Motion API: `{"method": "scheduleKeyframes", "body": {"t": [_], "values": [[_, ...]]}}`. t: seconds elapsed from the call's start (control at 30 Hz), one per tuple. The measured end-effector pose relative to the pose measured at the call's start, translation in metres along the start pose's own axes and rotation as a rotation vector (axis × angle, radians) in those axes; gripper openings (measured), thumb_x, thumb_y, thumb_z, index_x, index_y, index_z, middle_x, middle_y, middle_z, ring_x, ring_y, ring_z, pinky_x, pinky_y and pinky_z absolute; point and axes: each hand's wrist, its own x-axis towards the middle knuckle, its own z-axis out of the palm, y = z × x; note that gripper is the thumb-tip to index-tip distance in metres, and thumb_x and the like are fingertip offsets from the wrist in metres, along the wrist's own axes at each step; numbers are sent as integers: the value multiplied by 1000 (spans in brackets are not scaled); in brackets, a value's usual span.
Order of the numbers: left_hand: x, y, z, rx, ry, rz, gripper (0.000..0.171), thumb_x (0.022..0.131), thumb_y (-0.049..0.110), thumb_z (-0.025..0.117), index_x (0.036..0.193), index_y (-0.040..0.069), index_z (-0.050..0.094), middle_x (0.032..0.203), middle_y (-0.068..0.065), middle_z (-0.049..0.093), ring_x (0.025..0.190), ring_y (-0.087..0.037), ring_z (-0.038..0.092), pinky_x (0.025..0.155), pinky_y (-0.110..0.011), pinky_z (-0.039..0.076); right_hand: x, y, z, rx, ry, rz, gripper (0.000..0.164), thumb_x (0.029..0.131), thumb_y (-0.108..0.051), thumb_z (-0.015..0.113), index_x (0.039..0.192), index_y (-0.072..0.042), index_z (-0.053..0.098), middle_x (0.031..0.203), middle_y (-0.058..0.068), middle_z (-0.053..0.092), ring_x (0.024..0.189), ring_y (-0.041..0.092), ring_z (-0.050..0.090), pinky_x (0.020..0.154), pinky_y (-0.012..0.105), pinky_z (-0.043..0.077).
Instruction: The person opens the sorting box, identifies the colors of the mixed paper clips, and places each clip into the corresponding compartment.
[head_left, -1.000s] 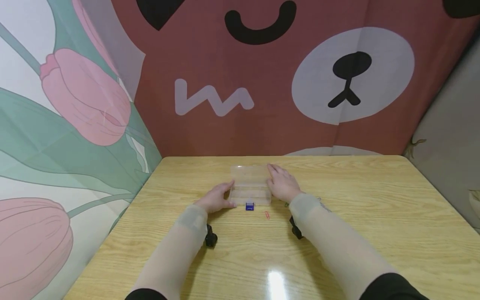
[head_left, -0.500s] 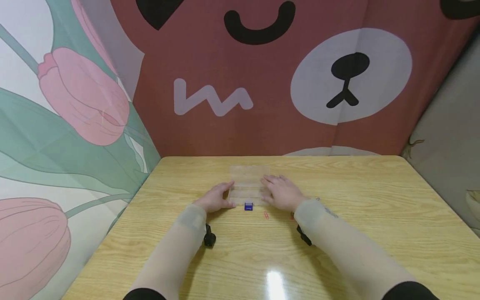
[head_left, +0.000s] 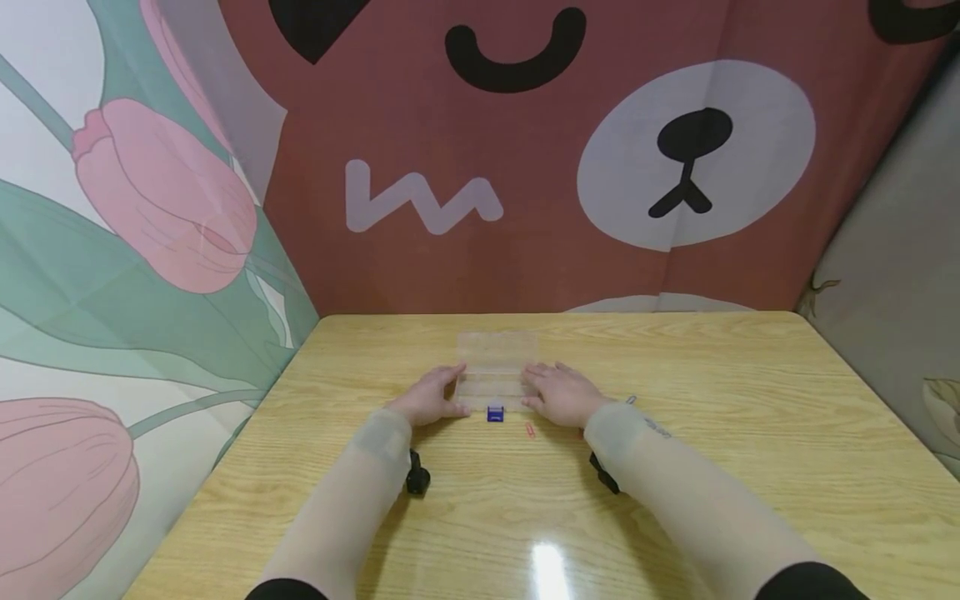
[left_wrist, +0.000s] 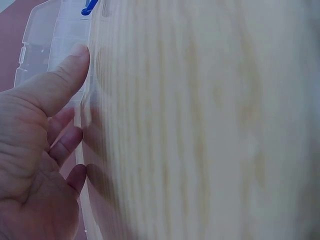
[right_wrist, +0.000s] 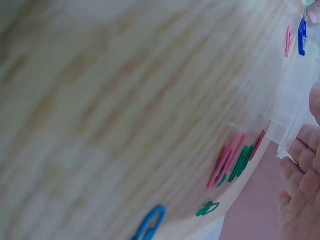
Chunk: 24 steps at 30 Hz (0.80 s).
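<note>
A clear plastic compartment box lies on the table with its lid folded back behind it. A dark blue latch marks the middle of its front edge. My left hand holds the box's left end, its thumb along the front edge and its fingers bent at the side. At the right end, my right hand grips the box, with bent fingers by its corner in the right wrist view. One pink paper clip lies just in front of the box.
More paper clips lie beside and behind the right wrist: a blue one, a pink one and several green ones. The wooden table ends at a printed curtain behind the box.
My right hand has come forward and left, from the lid's right edge down to the right end of the box. My left hand keeps its place.
</note>
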Motion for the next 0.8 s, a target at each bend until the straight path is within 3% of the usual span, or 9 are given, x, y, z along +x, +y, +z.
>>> {"method": "scheduleKeyframes", "body": {"t": [0.2, 0.33, 0.43, 0.6, 0.8], "values": [[-1, -1, 0, -76, 51, 13, 92, 77, 35, 82, 152, 18, 32, 149, -13, 25, 133, -30, 33, 108, -45, 34, 1, 0, 1, -11, -3, 2, 59, 101, -39, 48, 147, -4, 37, 153, 13, 33, 141, 30, 28, 116, 50, 16], [-1, 0, 0, -100, 82, 80, 76, 84, 31, 76, 149, 16, 39, 149, -7, 28, 133, -27, 36, 108, -43, 35, 0, -1, 0, 0, 0, 5, 59, 101, -38, 49, 147, -3, 37, 153, 13, 33, 141, 30, 28, 116, 49, 15], [-3, 1, -1, -88, 64, 116, 69, 89, 28, 71, 148, 12, 39, 153, -4, 29, 139, -27, 29, 112, -44, 29, -1, -1, -1, 8, -2, 6, 59, 101, -38, 49, 147, -3, 37, 153, 13, 33, 141, 30, 28, 116, 49, 15], [-7, 5, -2, -118, 6, 81, 65, 92, 27, 66, 148, 10, 38, 156, 0, 28, 144, -24, 21, 116, -42, 19, -1, -1, -1, 11, -9, 4, 59, 101, -38, 48, 148, -3, 36, 154, 13, 32, 142, 30, 27, 116, 49, 15], [-9, 8, -2, -108, 3, 60, 65, 93, 29, 64, 149, 9, 36, 156, -3, 29, 144, -26, 22, 116, -42, 19, -2, -2, -3, 18, -23, 13, 59, 101, -38, 47, 149, -5, 36, 154, 12, 31, 143, 30, 23, 117, 48, 12]]}}
